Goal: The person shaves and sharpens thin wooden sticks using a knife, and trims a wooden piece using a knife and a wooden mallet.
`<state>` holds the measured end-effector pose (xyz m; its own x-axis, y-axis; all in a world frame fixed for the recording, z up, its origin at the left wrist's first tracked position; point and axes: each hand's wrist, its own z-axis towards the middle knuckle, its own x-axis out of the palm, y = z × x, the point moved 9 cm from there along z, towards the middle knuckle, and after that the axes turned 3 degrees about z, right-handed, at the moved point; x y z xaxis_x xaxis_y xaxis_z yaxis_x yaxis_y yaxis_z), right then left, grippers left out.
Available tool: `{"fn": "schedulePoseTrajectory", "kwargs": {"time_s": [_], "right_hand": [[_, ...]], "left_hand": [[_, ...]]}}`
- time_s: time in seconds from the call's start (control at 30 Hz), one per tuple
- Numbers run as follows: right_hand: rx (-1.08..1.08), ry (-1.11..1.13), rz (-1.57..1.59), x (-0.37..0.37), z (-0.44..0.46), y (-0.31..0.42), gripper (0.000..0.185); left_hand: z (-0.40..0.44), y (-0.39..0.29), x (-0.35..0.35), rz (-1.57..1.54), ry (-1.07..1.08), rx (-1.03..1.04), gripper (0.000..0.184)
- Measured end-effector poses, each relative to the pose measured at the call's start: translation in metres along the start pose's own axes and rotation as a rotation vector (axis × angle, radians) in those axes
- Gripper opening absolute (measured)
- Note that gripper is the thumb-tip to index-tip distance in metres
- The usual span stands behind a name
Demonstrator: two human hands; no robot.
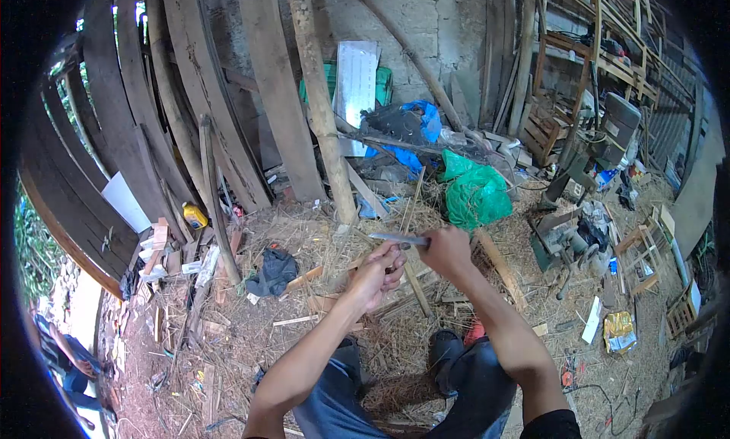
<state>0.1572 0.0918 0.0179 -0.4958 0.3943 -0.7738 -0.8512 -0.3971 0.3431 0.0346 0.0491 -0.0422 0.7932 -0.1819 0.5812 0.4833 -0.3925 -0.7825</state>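
A flat, pale blade-like tool (391, 237) lies level between my hands, in the middle of the view. My right hand (447, 250) is closed round its right end, with the palm side hidden. Just below the blade's left part is my left hand (374, 278), palm turned up and fingers curled, pinching something small and dark near the blade. What that small thing is cannot be made out. Below the hands are my knees and dark shoes on a floor strewn with shavings.
A green plastic bag (477, 198) lies beyond my right hand. A wooden post (323, 119) stands ahead. A black bag (274, 273) and wood scraps lie at the left, a drill-like machine (601, 135) at the right. Another person (72, 363) sits at the far lower left.
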Motion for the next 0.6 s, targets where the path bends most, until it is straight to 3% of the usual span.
{"fn": "schedulePoseTrajectory", "kwargs": {"time_s": [0.1,0.4,0.47,0.5,0.53,0.6], "right_hand": [[-0.075,0.106,-0.136,0.011,-0.001,0.014,0.014],[-0.001,-0.003,-0.117,0.011,0.006,-0.014,0.020],[0.344,0.030,-0.326,0.014,0.019,-0.093,0.023],[0.474,-0.004,-0.256,-0.008,0.014,-0.109,0.024],[0.600,-0.037,-0.180,-0.027,0.007,-0.122,0.025],[0.639,-0.099,-0.219,-0.030,-0.011,-0.141,0.028]], "left_hand": [[-0.006,-0.003,0.011,0.021,-0.009,0.021,0.039],[-0.011,0.003,0.021,0.047,0.044,-0.031,0.038],[-0.023,0.027,0.022,0.080,0.013,-0.133,0.039],[-0.032,0.043,0.019,0.114,-0.022,-0.232,0.040],[-0.038,0.042,0.028,0.114,0.066,-0.189,0.043],[-0.038,0.033,0.033,0.102,0.143,-0.178,0.043]]}}
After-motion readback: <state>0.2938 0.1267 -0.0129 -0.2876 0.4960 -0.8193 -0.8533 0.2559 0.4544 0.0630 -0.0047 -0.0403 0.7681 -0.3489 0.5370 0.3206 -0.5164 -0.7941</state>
